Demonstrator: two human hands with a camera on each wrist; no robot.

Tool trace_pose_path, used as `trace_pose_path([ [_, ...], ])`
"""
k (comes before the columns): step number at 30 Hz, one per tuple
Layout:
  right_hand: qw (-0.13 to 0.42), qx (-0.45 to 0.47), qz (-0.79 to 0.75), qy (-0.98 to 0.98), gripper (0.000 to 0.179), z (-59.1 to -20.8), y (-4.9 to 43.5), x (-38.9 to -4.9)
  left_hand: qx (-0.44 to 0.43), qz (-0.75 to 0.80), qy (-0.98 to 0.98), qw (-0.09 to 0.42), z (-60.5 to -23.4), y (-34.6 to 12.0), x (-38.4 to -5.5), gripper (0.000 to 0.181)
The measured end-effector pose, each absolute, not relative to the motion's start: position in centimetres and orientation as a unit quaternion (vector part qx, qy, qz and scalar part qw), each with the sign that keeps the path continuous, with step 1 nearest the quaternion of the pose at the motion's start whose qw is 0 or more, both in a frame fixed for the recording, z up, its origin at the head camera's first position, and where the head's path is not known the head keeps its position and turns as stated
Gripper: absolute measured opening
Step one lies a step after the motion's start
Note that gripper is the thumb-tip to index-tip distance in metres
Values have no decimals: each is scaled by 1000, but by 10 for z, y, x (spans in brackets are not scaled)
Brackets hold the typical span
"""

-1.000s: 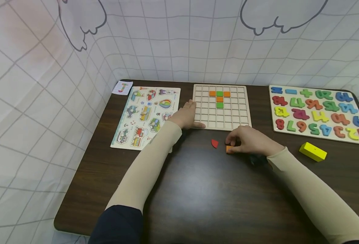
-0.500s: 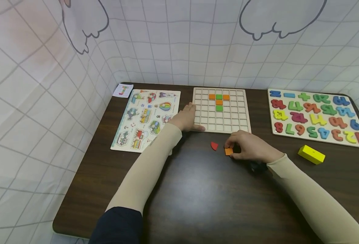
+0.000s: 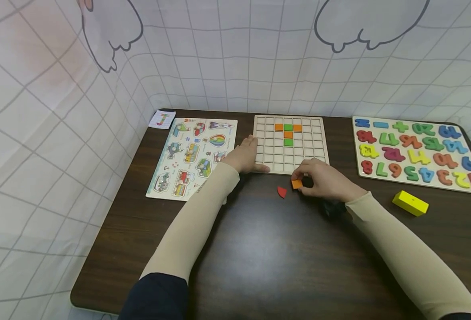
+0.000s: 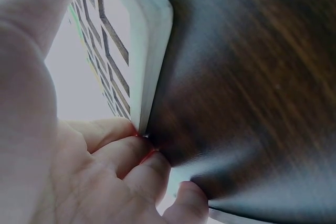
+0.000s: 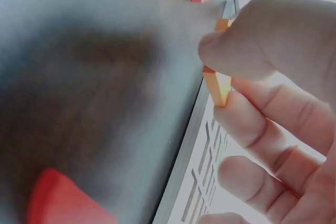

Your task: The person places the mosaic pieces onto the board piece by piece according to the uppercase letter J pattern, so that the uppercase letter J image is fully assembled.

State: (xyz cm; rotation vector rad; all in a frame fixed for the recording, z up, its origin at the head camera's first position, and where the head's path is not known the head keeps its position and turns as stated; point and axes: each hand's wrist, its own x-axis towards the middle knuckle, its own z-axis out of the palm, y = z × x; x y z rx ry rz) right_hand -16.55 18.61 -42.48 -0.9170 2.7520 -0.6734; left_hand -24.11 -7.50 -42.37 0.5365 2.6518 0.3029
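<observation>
Tabletop (image 3: 259,262), dark-grained, gridded white backdrop (image 3: 227,66), orange tile (image 3: 297,184)

This was a play corner.
Patterned cloth (image 3: 235,66) backed a table (image 3: 259,262) with a number puzzle (image 3: 419,156) and grid board (image 3: 288,153).

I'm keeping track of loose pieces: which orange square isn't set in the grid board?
The orange square pinched in the right hand; the other three orange squares sit in cells of the grid board.

Arms (image 3: 191,218) forward, left fingers (image 3: 250,143) extended, right fingers (image 5: 242,121) pinched
</observation>
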Motion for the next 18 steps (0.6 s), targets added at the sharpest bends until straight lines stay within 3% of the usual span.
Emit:
trace_pose_path([
  [18,37,-265,-231,936,19,-430,180,-220,190,109,953,209,-423,-75,-240,116],
])
